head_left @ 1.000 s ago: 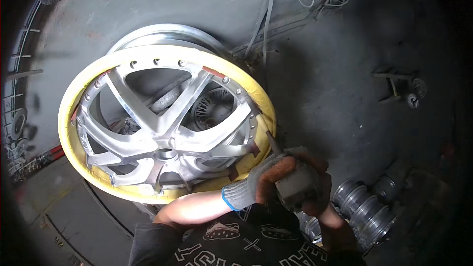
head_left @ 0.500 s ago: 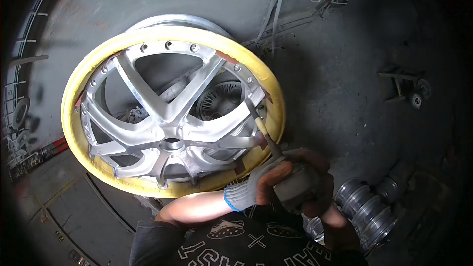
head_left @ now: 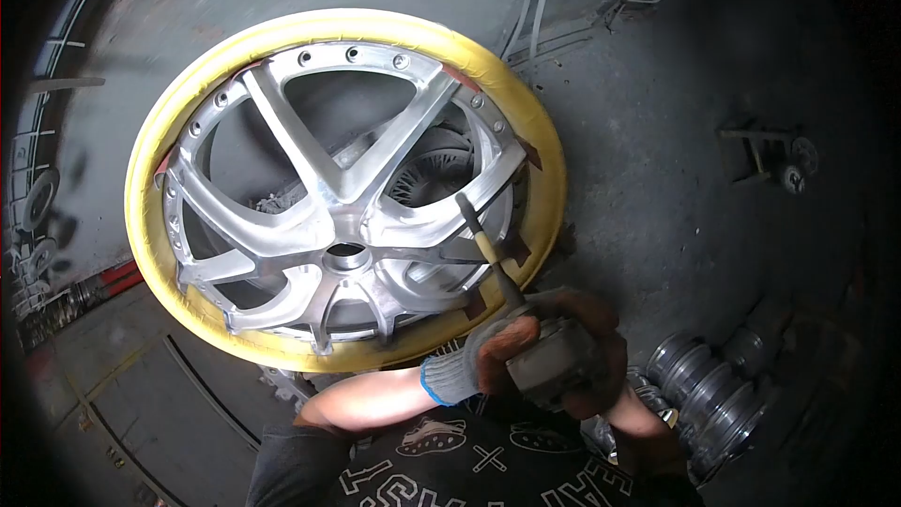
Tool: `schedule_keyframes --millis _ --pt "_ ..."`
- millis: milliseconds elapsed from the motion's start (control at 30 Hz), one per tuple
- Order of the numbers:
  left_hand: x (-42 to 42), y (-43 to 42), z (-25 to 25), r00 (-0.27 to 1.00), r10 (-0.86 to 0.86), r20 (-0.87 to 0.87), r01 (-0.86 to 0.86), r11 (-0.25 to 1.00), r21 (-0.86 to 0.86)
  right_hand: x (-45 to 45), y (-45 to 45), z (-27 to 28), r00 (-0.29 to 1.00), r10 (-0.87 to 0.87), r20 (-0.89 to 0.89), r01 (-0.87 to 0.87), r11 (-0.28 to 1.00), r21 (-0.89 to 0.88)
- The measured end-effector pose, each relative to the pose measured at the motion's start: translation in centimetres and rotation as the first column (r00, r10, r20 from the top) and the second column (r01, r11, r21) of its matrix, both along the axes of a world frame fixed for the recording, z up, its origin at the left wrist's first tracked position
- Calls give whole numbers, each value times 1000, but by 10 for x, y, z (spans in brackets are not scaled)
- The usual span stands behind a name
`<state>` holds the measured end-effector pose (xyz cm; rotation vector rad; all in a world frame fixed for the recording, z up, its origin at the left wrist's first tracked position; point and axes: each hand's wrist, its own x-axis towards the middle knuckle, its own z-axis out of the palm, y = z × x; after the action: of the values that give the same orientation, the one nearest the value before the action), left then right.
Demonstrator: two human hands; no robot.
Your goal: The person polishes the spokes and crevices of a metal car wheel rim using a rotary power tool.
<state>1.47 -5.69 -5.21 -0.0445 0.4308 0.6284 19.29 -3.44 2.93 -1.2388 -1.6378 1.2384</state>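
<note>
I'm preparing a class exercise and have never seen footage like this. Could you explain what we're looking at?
There is no machine body here: a person works with two gloved hands. Every picture comes from one camera on the person's head, looking forward and down. The left hand and right hand grip a dark tool with a long, thin shaft. Its tip is at a spoke of a large silver wheel; whether they touch is hard to tell. Yellow covering wraps the wheel's edge. What supports the wheel is mostly hidden. At lower right, more shiny wheels lie together.
</note>
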Motion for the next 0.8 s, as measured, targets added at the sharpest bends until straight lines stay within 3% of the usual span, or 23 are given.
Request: schedule_keyframes --millis 67,100,167,267,300,400,467,567,633,800 --pt "-5 -5 -2 997 -35 -75 43 993 106 -10 -3 0 998 -6 64 1 997 80" --pt "-9 0 8 999 -31 -19 32 998 56 -13 -4 1 996 -10 86 1 994 107" --pt "-13 0 10 999 -27 38 27 1000 6 -16 -5 5 999 1 -49 -1 1000 -2" --pt "-17 3 13 998 -58 15 56 990 131 -30 -8 5 987 -22 -162 18 999 -28" --pt "-21 17 33 995 -46 87 36 993 113 -33 -11 5 987 -24 -162 20 999 -27" --pt "-36 19 42 983 -38 179 24 997 76 -37 -15 3 991 -21 -130 22 1000 5" --pt "-41 16 41 979 -42 199 30 998 59 -38 -14 4 994 70 -89 -73 997 -35" --pt "-42 20 39 982 -35 184 -4 978 206 -42 -21 0 995 82 -61 -82 997 13" --pt "-43 21 32 985 -13 173 -63 901 429 -49 -24 0 996 75 -54 -75 997 15" --pt "-65 14 42 996 -14 88 -18 936 352 -60 -37 -4 998 58 29 -59 998 19"
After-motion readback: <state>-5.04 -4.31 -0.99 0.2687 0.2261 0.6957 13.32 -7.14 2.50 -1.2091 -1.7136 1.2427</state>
